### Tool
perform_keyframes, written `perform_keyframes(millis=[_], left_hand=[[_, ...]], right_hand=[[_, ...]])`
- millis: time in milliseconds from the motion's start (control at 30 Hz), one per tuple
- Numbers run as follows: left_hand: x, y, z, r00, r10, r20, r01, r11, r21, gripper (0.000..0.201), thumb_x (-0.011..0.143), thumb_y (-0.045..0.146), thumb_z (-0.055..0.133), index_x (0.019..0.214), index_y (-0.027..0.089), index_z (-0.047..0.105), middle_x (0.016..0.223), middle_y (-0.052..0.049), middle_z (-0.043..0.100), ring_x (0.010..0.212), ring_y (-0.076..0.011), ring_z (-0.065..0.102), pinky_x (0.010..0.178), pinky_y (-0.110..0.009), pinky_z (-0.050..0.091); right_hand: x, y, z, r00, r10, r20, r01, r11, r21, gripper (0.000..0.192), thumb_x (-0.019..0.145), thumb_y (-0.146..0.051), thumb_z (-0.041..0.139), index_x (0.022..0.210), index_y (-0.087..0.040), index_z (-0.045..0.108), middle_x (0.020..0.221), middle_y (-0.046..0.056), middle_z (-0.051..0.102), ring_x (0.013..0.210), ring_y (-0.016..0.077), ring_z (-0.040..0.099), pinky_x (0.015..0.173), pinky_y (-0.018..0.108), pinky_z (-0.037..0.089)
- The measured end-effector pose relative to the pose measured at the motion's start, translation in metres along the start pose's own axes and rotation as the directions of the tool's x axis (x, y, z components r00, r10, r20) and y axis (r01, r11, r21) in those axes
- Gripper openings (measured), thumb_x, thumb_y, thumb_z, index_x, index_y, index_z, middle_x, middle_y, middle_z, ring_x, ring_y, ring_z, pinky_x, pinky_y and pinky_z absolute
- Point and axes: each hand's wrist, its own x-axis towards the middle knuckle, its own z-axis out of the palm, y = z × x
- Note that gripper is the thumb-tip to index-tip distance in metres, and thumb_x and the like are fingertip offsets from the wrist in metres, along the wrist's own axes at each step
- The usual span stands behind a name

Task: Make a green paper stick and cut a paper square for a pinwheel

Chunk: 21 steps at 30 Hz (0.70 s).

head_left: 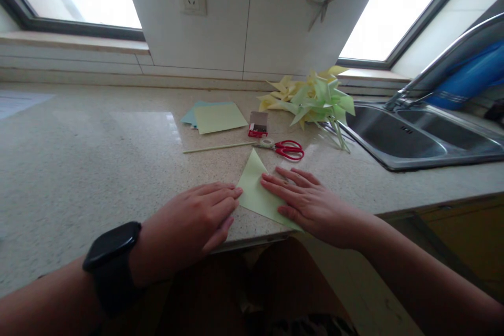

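1. Counter (98, 168): elbow room is left beyond the left hand (205, 210); past the right hand (315, 205), it is limited by the sink (388, 128).
2. Pinwheels (311, 97) are piled beyond the right hand, seemingly kept aside.
3. Nothing is clamped: the right hand is spread flat; the left's fingertips are rested, thumb apart.
4. Green paper (255, 189) is pressed beneath the right fingers, presumably for steadiness; the counter's front edge is reached by its near corner.

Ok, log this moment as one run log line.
left hand: at left edge of green paper | right hand: flat on green paper | scissors: beyond green paper
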Motion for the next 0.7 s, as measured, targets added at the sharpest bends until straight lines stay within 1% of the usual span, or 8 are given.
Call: perform_keyframes(millis=[67, 167, 300, 367, 433, 500, 600, 700], left_hand=[[0.000, 0.000, 0.000, 1.000, -0.005, 0.007, 0.005, 1.000, 0.004, 0.034, 0.098, 0.020, 0.049, 0.128, 0.013, 0.065, 0.135, -0.013, 0.068, 0.128, -0.0289, 0.060, 0.111, -0.048, 0.050], [0.000, -0.001, -0.001, 1.000, 0.003, 0.014, -0.003, 1.000, 0.000, 0.033, 0.099, 0.021, 0.048, 0.126, 0.014, 0.066, 0.135, -0.012, 0.068, 0.128, -0.0281, 0.060, 0.112, -0.048, 0.049], [0.001, 0.000, -0.002, 1.000, 0.004, 0.024, -0.004, 1.000, -0.006, 0.033, 0.099, 0.021, 0.048, 0.126, 0.014, 0.066, 0.134, -0.013, 0.069, 0.128, -0.0280, 0.060, 0.112, -0.048, 0.049], [0.001, 0.000, -0.002, 1.000, 0.000, 0.028, 0.000, 1.000, -0.002, 0.033, 0.099, 0.021, 0.049, 0.126, 0.014, 0.066, 0.133, -0.013, 0.069, 0.127, -0.0283, 0.061, 0.110, -0.048, 0.050], [0.001, -0.001, -0.003, 1.000, -0.004, 0.025, 0.004, 1.000, 0.008, 0.033, 0.098, 0.022, 0.050, 0.126, 0.014, 0.066, 0.134, -0.013, 0.069, 0.127, -0.0289, 0.062, 0.110, -0.048, 0.051], [0.000, -0.002, -0.003, 1.000, 0.002, 0.015, -0.002, 1.000, 0.017, 0.033, 0.098, 0.022, 0.050, 0.127, 0.015, 0.065, 0.136, -0.013, 0.068, 0.128, -0.0286, 0.062, 0.111, -0.049, 0.050], [-0.001, -0.006, -0.003, 1.000, 0.022, 0.001, -0.022, 0.999, 0.024, 0.033, 0.099, 0.023, 0.050, 0.127, 0.019, 0.065, 0.138, -0.009, 0.068, 0.126, -0.0269, 0.063, 0.113, -0.049, 0.048], [-0.001, -0.010, -0.006, 0.999, 0.052, 0.000, -0.051, 0.998, 0.046, 0.032, 0.099, 0.021, 0.049, 0.126, 0.018, 0.066, 0.138, -0.008, 0.068, 0.126, -0.0272, 0.064, 0.113, -0.050, 0.049]], right_hand=[[0.001, 0.003, -0.004, 0.999, -0.012, 0.048, 0.011, 1.000, 0.003, 0.062, 0.105, -0.049, 0.041, 0.161, -0.034, 0.018, 0.166, -0.001, 0.028, 0.156, 0.0285, 0.016, 0.124, 0.056, 0.018], [0.002, 0.009, -0.013, 0.992, -0.034, 0.117, 0.031, 0.999, 0.029, 0.070, 0.101, -0.059, 0.045, 0.161, -0.034, 0.019, 0.166, 0.002, 0.028, 0.155, 0.0320, 0.018, 0.123, 0.058, 0.017], [0.004, 0.015, -0.021, 0.986, -0.051, 0.158, 0.039, 0.996, 0.076, 0.079, 0.095, -0.065, 0.052, 0.161, -0.035, 0.020, 0.166, 0.003, 0.029, 0.155, 0.0338, 0.018, 0.123, 0.058, 0.014], [0.005, 0.016, -0.022, 0.985, -0.045, 0.169, 0.029, 0.994, 0.101, 0.073, 0.098, -0.062, 0.048, 0.161, -0.036, 0.021, 0.166, 0.001, 0.029, 0.155, 0.0326, 0.017, 0.123, 0.058, 0.013], [0.006, 0.015, -0.022, 0.986, -0.028, 0.163, 0.007, 0.992, 0.130, 0.063, 0.103, -0.057, 0.042, 0.160, -0.037, 0.025, 0.165, -0.001, 0.033, 0.155, 0.0311, 0.020, 0.123, 0.057, 0.013], [0.007, 0.013, -0.022, 0.988, 0.001, 0.152, -0.022, 0.990, 0.138, 0.057, 0.104, -0.052, 0.041, 0.159, -0.037, 0.030, 0.164, -0.002, 0.036, 0.153, 0.0306, 0.024, 0.123, 0.057, 0.015], [0.008, 0.010, -0.022, 0.989, 0.034, 0.146, -0.051, 0.993, 0.110, 0.058, 0.103, -0.049, 0.046, 0.157, -0.035, 0.035, 0.163, -0.001, 0.039, 0.152, 0.0314, 0.027, 0.122, 0.058, 0.018], [0.010, 0.010, -0.023, 0.990, 0.031, 0.141, -0.045, 0.994, 0.097, 0.061, 0.100, -0.050, 0.051, 0.157, -0.034, 0.036, 0.162, 0.000, 0.041, 0.150, 0.0321, 0.029, 0.121, 0.058, 0.019]])
